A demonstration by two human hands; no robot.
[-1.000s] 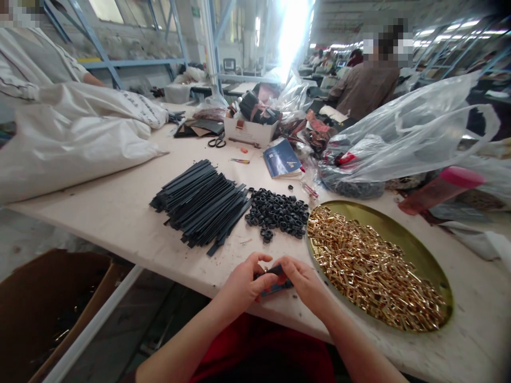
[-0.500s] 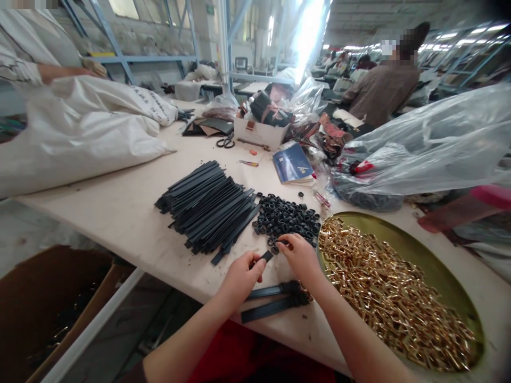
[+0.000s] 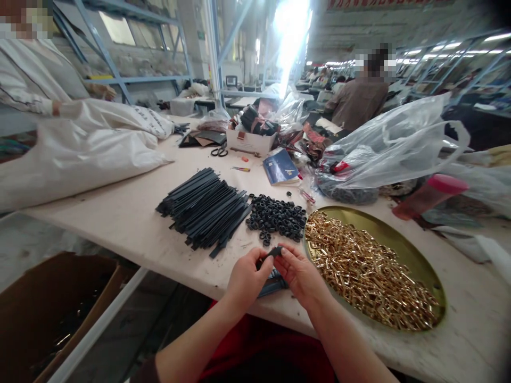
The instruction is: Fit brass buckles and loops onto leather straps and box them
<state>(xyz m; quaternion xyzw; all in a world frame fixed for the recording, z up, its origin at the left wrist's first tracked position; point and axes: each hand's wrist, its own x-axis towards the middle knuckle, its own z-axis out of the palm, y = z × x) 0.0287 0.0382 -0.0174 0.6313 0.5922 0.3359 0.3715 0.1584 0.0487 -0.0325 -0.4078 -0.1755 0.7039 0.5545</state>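
Note:
My left hand [image 3: 248, 276] is closed on a short dark strap [image 3: 275, 251], its end showing past the thumb. Against that end, my right hand [image 3: 297, 268] is pinched on a small black loop, mostly hidden by the fingers. Just beyond both hands lies a heap of small black loops [image 3: 276, 217]. To its left is a thick stack of dark straps [image 3: 203, 207]. Below my hands, partly covered by them, more straps [image 3: 272, 286] lie near the table edge. An oval gold tray [image 3: 438, 298] full of gold metal buckles [image 3: 371, 271] stands to the right.
A white sack [image 3: 80, 154] covers the table's left side, beside a person in a pale jacket. Scissors [image 3: 219, 151], a blue booklet [image 3: 280, 166] and a white box [image 3: 249, 142] lie farther back. Plastic bags [image 3: 383, 143] and a pink-lidded bottle [image 3: 429, 197] are at right. A cardboard box [image 3: 91, 308] stands lower left.
My right hand has come away from the loop heap and met my left hand at the strap's end. The view has shifted slightly.

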